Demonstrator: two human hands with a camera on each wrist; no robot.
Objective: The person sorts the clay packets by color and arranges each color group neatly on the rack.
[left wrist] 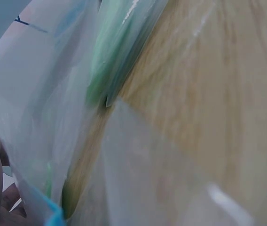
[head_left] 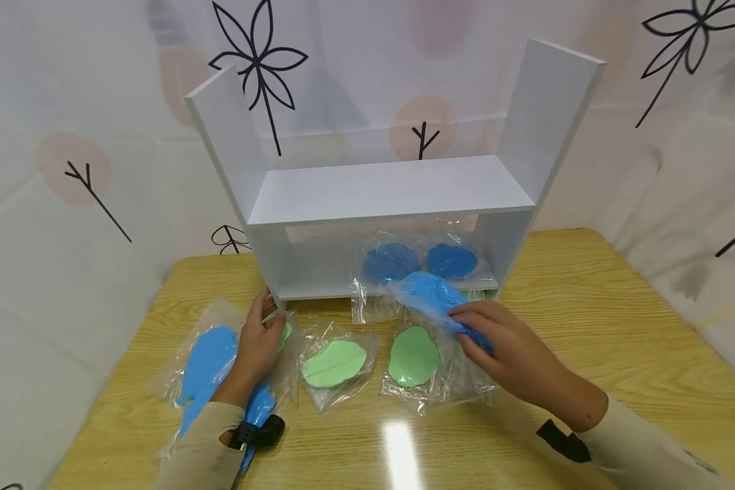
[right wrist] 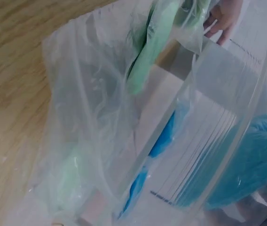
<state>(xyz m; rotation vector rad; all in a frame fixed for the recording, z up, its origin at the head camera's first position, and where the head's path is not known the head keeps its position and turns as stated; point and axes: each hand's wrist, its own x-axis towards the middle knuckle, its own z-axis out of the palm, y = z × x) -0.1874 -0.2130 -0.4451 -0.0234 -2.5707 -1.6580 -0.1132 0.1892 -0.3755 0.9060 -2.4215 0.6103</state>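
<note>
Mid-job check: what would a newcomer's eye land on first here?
Probably the white shelf unit at the centre of the head view. Next, the bright blue bag that the right hand holds before the lower shelf, where two darker blue slabs rest in clear plastic. Then the pale green bags on the table in front.

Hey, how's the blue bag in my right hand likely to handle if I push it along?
The blue bag in your right hand will probably flop, since it looks thin-walled and creased. It may slide easily, because its surface looks glossy. It seems unlikely to roll, given the flattish blue mass inside.
</note>
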